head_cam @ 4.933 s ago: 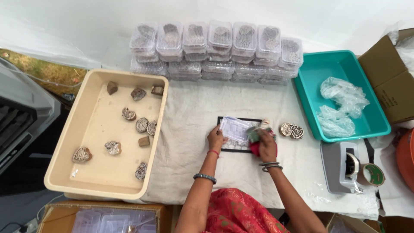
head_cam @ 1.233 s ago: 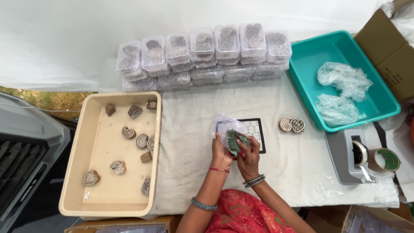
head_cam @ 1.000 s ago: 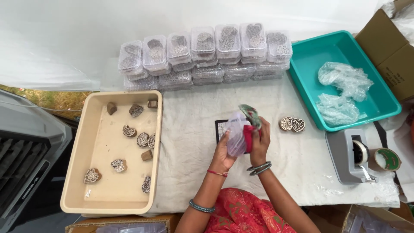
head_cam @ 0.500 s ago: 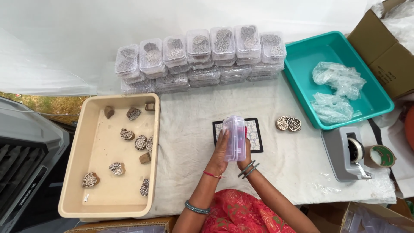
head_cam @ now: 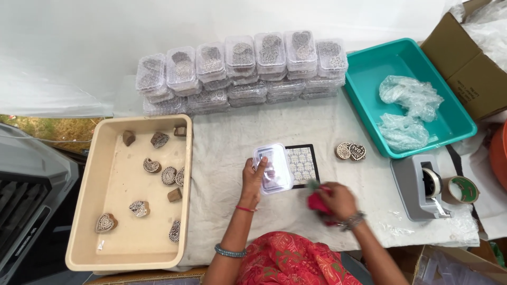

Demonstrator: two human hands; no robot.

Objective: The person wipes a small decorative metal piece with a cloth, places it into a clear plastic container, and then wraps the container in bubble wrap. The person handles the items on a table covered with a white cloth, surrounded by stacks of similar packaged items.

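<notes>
While left hand [head_cam: 253, 177] fingers grip a clear plastic box [head_cam: 273, 169], right hand [head_cam: 338, 200] fingers clutch a red cloth [head_cam: 317, 202].

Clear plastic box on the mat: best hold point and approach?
Take the clear plastic box across its short width, pinching the two long sides from above. It lies flat, lid up, long axis running away from the person. The left hand already covers its left edge, so the right long side is freer.
</notes>
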